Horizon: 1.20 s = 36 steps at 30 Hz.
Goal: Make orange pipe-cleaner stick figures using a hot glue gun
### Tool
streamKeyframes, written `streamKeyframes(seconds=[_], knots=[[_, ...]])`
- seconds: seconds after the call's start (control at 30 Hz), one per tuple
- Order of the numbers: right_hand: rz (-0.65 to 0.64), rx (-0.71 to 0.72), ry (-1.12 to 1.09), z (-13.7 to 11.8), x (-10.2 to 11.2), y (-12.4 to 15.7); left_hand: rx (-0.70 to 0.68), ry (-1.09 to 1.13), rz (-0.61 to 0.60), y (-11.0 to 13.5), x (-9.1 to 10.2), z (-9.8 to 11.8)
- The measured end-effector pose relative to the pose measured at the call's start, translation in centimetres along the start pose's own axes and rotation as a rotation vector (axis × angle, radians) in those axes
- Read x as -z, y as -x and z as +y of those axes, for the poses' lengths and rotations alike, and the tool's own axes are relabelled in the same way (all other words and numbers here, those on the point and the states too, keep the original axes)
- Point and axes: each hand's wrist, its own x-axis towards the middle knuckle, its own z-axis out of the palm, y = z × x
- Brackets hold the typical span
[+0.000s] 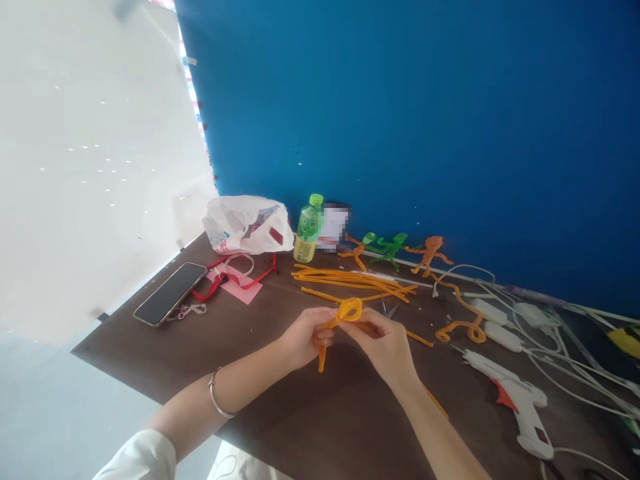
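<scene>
Both hands pinch a fuzzy orange pipe cleaner bent into a loop (345,314), fingertips closed on it: the left hand (306,337) grips its left side, where a short end hangs down, and the right hand (384,341) holds its right side. The loop sits near the middle of the view, raised over the front half of the table.

Largest is a plain deep-blue wall panel (400,100) rising behind everything. Below it spreads a dark brown tabletop (215,350). At its back left slumps a translucent white plastic bag (245,230). Beyond the hands lies a loose bundle of straight orange pipe cleaners (355,281). On the right, a white hot glue gun with a red trigger (517,397) rests on its side, near tangled white cables and a white adapter (503,337). On the left, a dark-screened smartphone (170,295) lies flat, near a pink sheet of paper (243,291) crossed by red ribbon. A green-capped plastic bottle (306,241) stands upright beside the bag. Smallest are twisted pipe-cleaner figures along the wall, including a green one (397,248) and an orange one (432,253).
</scene>
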Motion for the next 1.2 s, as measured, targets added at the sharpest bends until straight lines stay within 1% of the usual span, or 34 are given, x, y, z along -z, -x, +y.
streamKeyframes(seconds=[0.1, 0.2, 0.33, 0.47, 0.57, 0.67, 0.8, 0.9, 1.0, 1.1, 1.2], knots=[[-0.072, -0.037, -0.065, 0.8, 0.5, -0.5, 0.073, 0.010, -0.065, 0.0, 0.2, 0.3], [-0.175, -0.046, -0.124, 1.9, 1.1, -1.0, 0.143, 0.005, -0.154, 0.1, 0.4, 0.4], [-0.281, 0.055, -0.091, 2.5, 1.8, -1.2, 0.239, -0.025, -0.246, 0.2, 0.5, 0.4], [-0.324, 0.168, -0.102, 2.3, 2.1, -0.7, 0.310, 0.007, -0.244, 0.3, 0.4, 0.4], [-0.310, 0.179, -0.080, 2.4, 2.1, -0.1, 0.362, 0.044, -0.222, 0.3, 0.3, 0.4], [-0.275, 0.133, -0.044, 2.6, 2.1, 0.3, 0.393, 0.056, -0.218, 0.2, 0.3, 0.3], [-0.241, 0.119, -0.025, 2.3, 1.7, 0.8, 0.363, 0.038, -0.205, 0.0, 0.5, 0.1], [-0.165, 0.120, -0.032, 1.9, 1.4, 1.0, 0.314, -0.001, -0.149, -0.2, 0.5, -0.2], [-0.087, 0.099, -0.037, 1.7, 1.0, 1.2, 0.305, -0.029, -0.091, -0.3, 0.5, -0.3], [-0.082, 0.060, -0.028, 1.7, 0.8, 1.4, 0.319, -0.053, -0.041, -0.4, 0.4, -0.2], [-0.091, 0.050, -0.019, 1.8, 0.7, 1.6, 0.337, -0.071, -0.028, -0.4, 0.4, -0.2]])
